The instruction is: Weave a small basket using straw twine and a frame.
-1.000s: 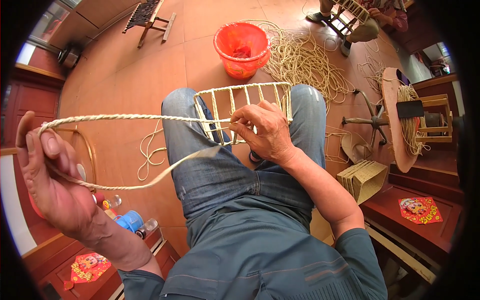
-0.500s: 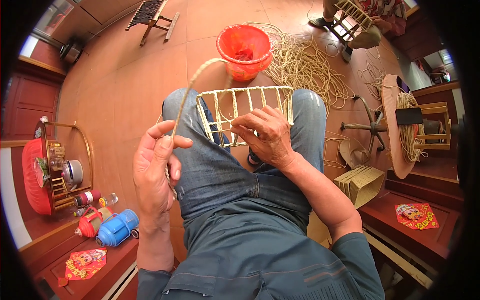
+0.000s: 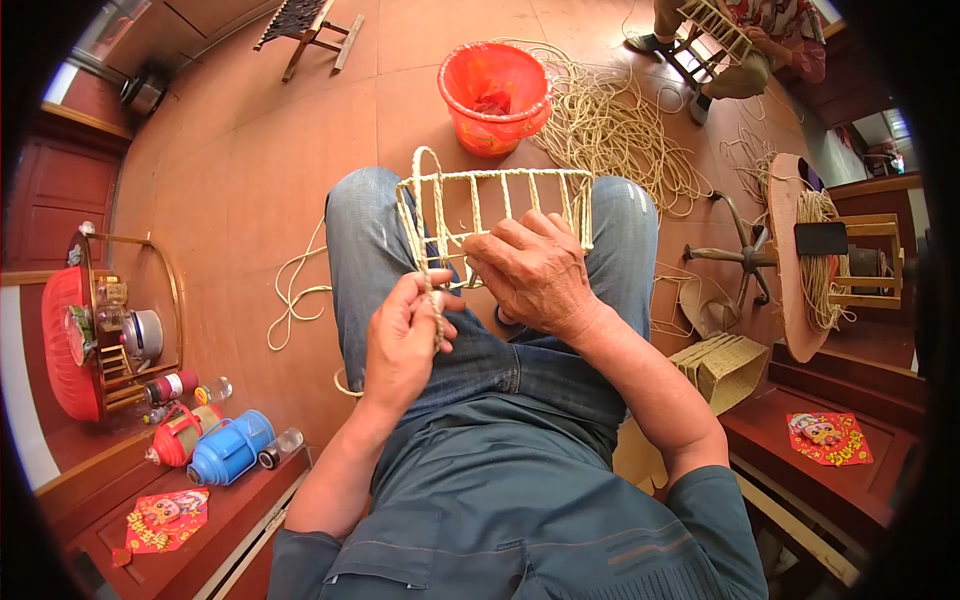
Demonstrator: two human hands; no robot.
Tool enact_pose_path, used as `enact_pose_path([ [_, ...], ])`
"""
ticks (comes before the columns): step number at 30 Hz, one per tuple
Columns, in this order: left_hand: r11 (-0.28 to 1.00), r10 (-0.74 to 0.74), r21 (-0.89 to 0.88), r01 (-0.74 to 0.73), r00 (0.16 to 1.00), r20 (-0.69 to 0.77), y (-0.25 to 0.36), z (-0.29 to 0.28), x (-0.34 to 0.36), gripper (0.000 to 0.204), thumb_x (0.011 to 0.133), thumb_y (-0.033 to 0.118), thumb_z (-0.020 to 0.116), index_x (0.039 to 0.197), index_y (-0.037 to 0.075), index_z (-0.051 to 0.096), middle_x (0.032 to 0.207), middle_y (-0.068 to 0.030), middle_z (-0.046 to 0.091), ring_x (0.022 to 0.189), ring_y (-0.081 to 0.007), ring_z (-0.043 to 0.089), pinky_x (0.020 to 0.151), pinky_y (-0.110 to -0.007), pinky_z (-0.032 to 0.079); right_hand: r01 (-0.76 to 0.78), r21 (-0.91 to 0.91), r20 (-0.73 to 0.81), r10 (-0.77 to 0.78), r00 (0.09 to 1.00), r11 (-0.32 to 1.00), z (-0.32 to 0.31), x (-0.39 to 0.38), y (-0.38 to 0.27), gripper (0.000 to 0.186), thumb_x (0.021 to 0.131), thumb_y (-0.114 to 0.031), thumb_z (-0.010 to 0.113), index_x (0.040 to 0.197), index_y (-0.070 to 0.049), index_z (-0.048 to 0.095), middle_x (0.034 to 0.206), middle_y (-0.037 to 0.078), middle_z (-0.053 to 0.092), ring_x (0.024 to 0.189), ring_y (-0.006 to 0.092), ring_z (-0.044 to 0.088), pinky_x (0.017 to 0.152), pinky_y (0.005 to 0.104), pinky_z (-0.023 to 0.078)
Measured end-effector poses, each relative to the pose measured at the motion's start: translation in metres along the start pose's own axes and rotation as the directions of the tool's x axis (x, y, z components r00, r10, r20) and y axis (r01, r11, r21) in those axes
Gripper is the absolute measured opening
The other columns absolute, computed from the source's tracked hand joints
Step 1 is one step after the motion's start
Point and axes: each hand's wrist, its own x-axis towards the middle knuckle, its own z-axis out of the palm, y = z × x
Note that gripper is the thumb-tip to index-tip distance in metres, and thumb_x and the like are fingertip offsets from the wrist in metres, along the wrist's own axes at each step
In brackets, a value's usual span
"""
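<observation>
Between my knees rests a box-shaped frame (image 3: 507, 205) wrapped in pale twisted cord, with several bars along its side. My left hand (image 3: 402, 335) pinches a length of the straw-coloured cord (image 3: 428, 160), which loops up over the frame's left end and comes down through my fingers. Bent over the frame's near edge, my right hand (image 3: 535, 270) has its thumb and fingertips pressed together there. My fingers hide what exactly they grip, most likely cord or the edge. A slack cord tail (image 3: 290, 300) lies on the floor by my left knee.
A red bucket (image 3: 487, 125) stands ahead, beside a large heap of cord (image 3: 620, 130). At far right a person (image 3: 745, 50) sits with a similar frame. Woven baskets (image 3: 725, 365) and a round-seated chair (image 3: 797, 260) are at right; flasks (image 3: 232, 448) at left.
My left hand has moved right and inward toward the frame, drawing the cord into a narrow upright loop. My right hand stays at the near edge.
</observation>
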Motion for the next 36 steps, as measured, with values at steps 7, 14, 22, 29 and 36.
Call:
enact_pose_path([
  [7, 0.657, 0.497, 0.629, -0.417, 0.866, 0.055, -0.020, 0.025, 0.003, 0.054, 0.104, 0.004, 0.061, 0.157, 0.004, 0.050, 0.095, -0.0240, 0.073, 0.082, -0.0386, 0.074, 0.076, -0.047, 0.057, -0.046, 0.058, 0.037, 0.044, 0.998, 0.997, -0.002, 0.005, -0.001, 0.012, 0.087, -0.021, 0.074, 0.094, -0.012, 0.070, 0.083, 0.004, 0.062, 0.081, 0.0289, 0.059, 0.077, 0.0424, 0.046],
  [14, 0.613, 0.330, 0.749, -0.250, 0.943, 0.045, -0.019, 0.032, 0.018, 0.042, 0.103, 0.009, 0.062, 0.144, 0.003, 0.052, 0.094, -0.0252, 0.074, 0.084, -0.0457, 0.072, 0.073, -0.053, 0.058, -0.068, 0.131, 0.065, 0.060, 0.996, 0.989, -0.002, 0.008, 0.002, 0.012, 0.085, -0.021, 0.069, 0.094, -0.014, 0.073, 0.083, 0.004, 0.063, 0.083, 0.0282, 0.060, 0.078, 0.0443, 0.045],
  [22, 0.922, 0.146, 0.354, -0.158, 0.987, 0.061, 0.019, 0.009, -0.004, 0.028, 0.108, 0.020, 0.062, 0.087, 0.002, 0.062, 0.064, -0.0092, 0.054, 0.058, -0.0217, 0.059, 0.056, -0.040, 0.044, -0.038, 0.184, 0.038, 0.031, 0.999, 0.982, -0.005, 0.003, 0.005, 0.021, 0.080, -0.020, 0.073, 0.100, -0.014, 0.075, 0.084, 0.002, 0.068, 0.078, 0.0254, 0.058, 0.078, 0.0412, 0.045],
  [29, 0.903, 0.423, -0.145, -0.404, 0.896, 0.136, 0.092, -0.047, -0.024, 0.031, 0.113, 0.027, 0.058, 0.094, 0.003, 0.062, 0.086, -0.0036, 0.053, 0.072, -0.0129, 0.051, 0.071, -0.032, 0.048, -0.063, 0.167, 0.007, 0.062, 0.998, 0.984, 0.002, 0.001, 0.004, 0.026, 0.089, -0.038, 0.084, 0.097, -0.016, 0.074, 0.087, 0.000, 0.069, 0.081, 0.0240, 0.060, 0.078, 0.0413, 0.044],
  [36, 0.729, 0.556, -0.389, -0.563, 0.819, -0.141, 0.189, -0.115, -0.039, 0.042, 0.120, 0.033, 0.046, 0.085, 0.010, 0.047, 0.078, -0.0020, 0.046, 0.055, -0.0091, 0.030, 0.049, -0.026, 0.036, -0.148, 0.271, -0.054, 0.169, 0.984, 0.951, 0.007, 0.003, 0.002, 0.021, 0.092, -0.035, 0.081, 0.095, -0.017, 0.072, 0.080, -0.003, 0.068, 0.076, 0.0216, 0.060, 0.075, 0.0395, 0.042],
])
